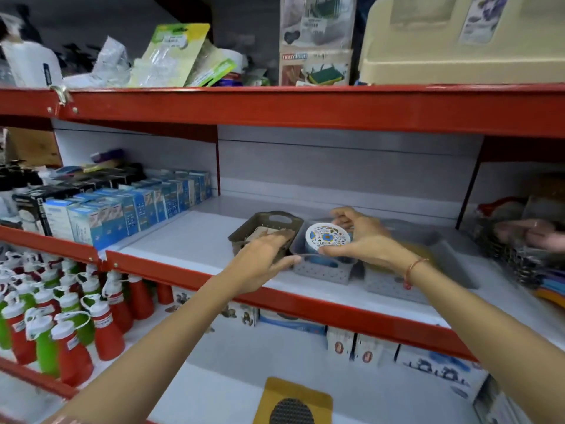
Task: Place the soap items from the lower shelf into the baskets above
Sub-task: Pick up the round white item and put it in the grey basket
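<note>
A round soap tin (327,236) with a blue flowery lid is being held by the right hand (363,237), thumb at the near edge and fingers curled over the far side, so that grip's firmly around it. It's sitting low inside the small grey basket (321,272). Just left of the grip, the left hand (263,258) is laid flat and loose over the brown basket (266,223), nothing grasped. A tan packet (260,233) is tucked under those fingers.
</note>
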A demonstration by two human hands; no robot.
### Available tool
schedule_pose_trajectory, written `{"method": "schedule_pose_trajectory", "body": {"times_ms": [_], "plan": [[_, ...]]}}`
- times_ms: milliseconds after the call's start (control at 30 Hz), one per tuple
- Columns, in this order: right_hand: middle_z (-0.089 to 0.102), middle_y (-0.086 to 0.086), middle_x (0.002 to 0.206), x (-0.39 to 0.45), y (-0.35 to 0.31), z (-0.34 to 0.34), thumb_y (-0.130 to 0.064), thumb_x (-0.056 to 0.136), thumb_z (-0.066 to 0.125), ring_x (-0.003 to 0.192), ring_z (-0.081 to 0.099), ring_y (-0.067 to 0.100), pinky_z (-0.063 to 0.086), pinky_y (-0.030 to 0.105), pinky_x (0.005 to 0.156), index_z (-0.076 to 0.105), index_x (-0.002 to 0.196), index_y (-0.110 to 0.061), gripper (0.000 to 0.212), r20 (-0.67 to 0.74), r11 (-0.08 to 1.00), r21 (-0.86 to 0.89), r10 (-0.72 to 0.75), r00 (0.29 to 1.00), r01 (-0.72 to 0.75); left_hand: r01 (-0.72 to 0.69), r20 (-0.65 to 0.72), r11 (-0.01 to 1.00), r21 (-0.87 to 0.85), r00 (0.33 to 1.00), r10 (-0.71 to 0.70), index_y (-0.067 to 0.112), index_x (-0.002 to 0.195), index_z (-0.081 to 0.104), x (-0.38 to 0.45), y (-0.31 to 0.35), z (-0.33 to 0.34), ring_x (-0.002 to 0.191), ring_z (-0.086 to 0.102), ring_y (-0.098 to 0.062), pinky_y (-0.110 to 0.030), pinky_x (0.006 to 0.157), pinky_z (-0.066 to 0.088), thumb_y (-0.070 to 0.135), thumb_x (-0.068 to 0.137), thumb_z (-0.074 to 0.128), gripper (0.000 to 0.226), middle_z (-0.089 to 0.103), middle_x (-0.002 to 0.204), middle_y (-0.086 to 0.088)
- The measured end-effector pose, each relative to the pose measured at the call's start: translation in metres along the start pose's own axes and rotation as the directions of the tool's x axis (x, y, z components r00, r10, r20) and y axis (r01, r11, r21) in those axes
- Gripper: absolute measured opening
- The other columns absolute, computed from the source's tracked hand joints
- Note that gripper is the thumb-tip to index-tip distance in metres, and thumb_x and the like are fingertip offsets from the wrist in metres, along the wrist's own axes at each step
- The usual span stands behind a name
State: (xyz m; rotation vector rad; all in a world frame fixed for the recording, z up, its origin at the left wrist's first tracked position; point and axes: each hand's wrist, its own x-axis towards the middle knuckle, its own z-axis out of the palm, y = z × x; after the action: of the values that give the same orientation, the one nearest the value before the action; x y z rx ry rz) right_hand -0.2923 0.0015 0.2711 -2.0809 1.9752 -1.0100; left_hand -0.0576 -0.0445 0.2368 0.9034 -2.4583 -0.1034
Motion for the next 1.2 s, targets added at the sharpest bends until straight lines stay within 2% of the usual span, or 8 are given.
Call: {"method": "schedule_pose_trajectory", "body": {"times_ms": [133, 267, 367, 500, 700, 800, 1000, 1200], "plan": [[0.064, -0.008, 0.104, 0.025, 0.036, 0.001, -0.050, 0.055, 0.088, 0.096, 0.063, 0.010, 0.047, 0.021, 0.084, 0.053, 0.130, -0.022, 0.087, 0.030, 0.999, -0.014, 0.042, 0.999, -0.041, 0.091, 0.130, 0.993, 0.081, 0.986, -0.101, 0.011, 0.121, 0.054, 0.031, 0.006, 0.012, 0.123, 0.042, -0.029, -0.036, 0.098, 0.036, 0.062, 0.088, 0.042, 0.062, 0.060, 0.124, -0.012], [0.061, 0.005, 0.126, 0.047, 0.049, 0.010, -0.048, 0.065, 0.084, 0.113, 0.056, 0.020, 0.035, 0.021, 0.084, 0.060, 0.125, -0.016, 0.072, 0.095, 0.989, -0.147, -0.012, 0.995, 0.026, 0.176, 0.228, 0.983, 0.046, 0.957, -0.181, 0.013, 0.107, 0.057, 0.046, 0.012, 0.021, 0.124, 0.043, -0.032, -0.034, 0.091, 0.033, 0.062, 0.088, 0.041, 0.054, 0.063, 0.098, -0.006], [0.064, 0.008, 0.119, 0.056, 0.053, 0.019, -0.043, 0.071, 0.081, 0.107, 0.059, 0.024, 0.043, 0.027, 0.084, 0.068, 0.109, -0.013, 0.051, 0.167, 0.983, -0.177, -0.018, 0.986, 0.048, 0.208, 0.224, 0.978, 0.009, 0.953, -0.205, 0.017, 0.114, 0.057, 0.048, 0.015, 0.023, 0.126, 0.046, -0.030, -0.037, 0.102, 0.037, 0.060, 0.088, 0.044, 0.053, 0.066, 0.099, -0.011], [0.072, 0.004, 0.114, 0.060, 0.057, 0.025, -0.040, 0.078, 0.075, 0.103, 0.063, 0.022, 0.052, 0.031, 0.088, 0.078, 0.098, -0.017, 0.031, 0.250, 0.983, -0.161, -0.048, 0.967, 0.091, 0.238, 0.205, 0.971, -0.011, 0.951, -0.231, 0.019, 0.120, 0.055, 0.047, 0.017, 0.025, 0.099, 0.054, -0.022, -0.037, 0.089, 0.048, 0.058, 0.087, 0.047, 0.051, 0.062, 0.109, -0.012], [0.074, 0.006, 0.113, 0.059, 0.059, 0.024, -0.036, 0.091, 0.061, 0.086, 0.061, 0.013, 0.040, 0.012, 0.059, 0.076, 0.110, -0.017, 0.031, 0.293, 0.978, -0.158, -0.088, 0.952, 0.138, 0.196, 0.173, 0.980, 0.018, 0.965, -0.196, 0.019, 0.117, 0.054, 0.046, 0.016, 0.027, 0.088, 0.045, -0.018, -0.029, 0.077, 0.038, 0.057, 0.088, 0.045, 0.049, 0.053, 0.100, 0.000], [0.072, 0.006, 0.120, 0.055, 0.055, 0.021, -0.031, 0.096, 0.054, 0.096, 0.065, 0.018, 0.054, 0.025, 0.077, 0.074, 0.114, -0.015, 0.031, 0.342, 0.967, -0.203, -0.081, 0.936, 0.157, 0.192, 0.182, 0.981, 0.014, 0.965, -0.191, 0.021, 0.115, 0.053, 0.046, 0.016, 0.026, 0.088, 0.043, -0.017, -0.029, 0.076, 0.036, 0.057, 0.089, 0.045, 0.045, 0.046, 0.090, 0.009], [0.069, 0.007, 0.126, 0.041, 0.042, 0.018, -0.025, 0.096, 0.053, 0.112, 0.064, 0.024, 0.049, 0.038, 0.102, 0.073, 0.118, -0.016, 0.030, 0.318, 0.962, -0.237, -0.058, 0.946, 0.138, 0.216, 0.209, 0.974, 0.063, 0.952, -0.225, 0.014, 0.108, 0.052, 0.041, 0.025, 0.023, 0.101, 0.052, -0.029, -0.043, 0.088, 0.046, 0.058, 0.089, 0.043, 0.049, 0.061, 0.103, -0.011], [0.071, 0.010, 0.077, 0.035, 0.041, 0.017, -0.025, 0.090, 0.058, 0.072, 0.066, 0.025, 0.058, 0.043, 0.081, 0.072, 0.070, -0.005, 0.032, 0.238, 0.950, -0.296, -0.029, 0.971, 0.101, 0.209, 0.181, 0.972, 0.107, 0.957, -0.226, 0.010, 0.104, 0.057, 0.037, 0.032, 0.022, 0.090, 0.052, -0.025, -0.038, 0.078, 0.046, 0.056, 0.090, 0.042, 0.050, 0.064, 0.097, -0.013]]}}
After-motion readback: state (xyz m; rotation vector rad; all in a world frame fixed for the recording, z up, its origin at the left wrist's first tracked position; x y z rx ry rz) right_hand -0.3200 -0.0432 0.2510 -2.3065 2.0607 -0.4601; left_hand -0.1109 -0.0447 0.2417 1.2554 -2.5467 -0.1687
